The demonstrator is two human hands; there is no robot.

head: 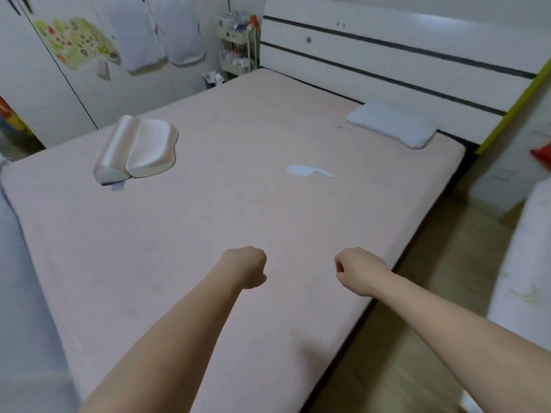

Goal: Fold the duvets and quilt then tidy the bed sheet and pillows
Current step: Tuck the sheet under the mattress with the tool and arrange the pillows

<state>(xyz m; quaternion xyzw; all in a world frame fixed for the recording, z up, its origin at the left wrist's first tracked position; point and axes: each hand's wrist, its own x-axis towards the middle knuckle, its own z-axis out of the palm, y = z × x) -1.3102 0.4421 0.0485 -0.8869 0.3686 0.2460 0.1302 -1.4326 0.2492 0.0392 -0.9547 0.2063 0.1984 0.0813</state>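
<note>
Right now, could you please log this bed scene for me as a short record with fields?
sheet: pink bed sheet lies flat over the mattress
pillows: cream contoured pillow at the far left; pale blue pillow by the headboard
loose item: small pale blue eye mask mid-bed
left hand: fist, holding nothing, over the sheet
right hand: fist, holding nothing

The bed sheet (238,219) is seen as matt pink cloth, smooth and unwrinkled. A satin sheen is noted on the cream pillow (137,150); the white pillow (392,125) appears matt. The headboard (387,52) looks glossy. The floor (417,338) shows wood grain.
</note>
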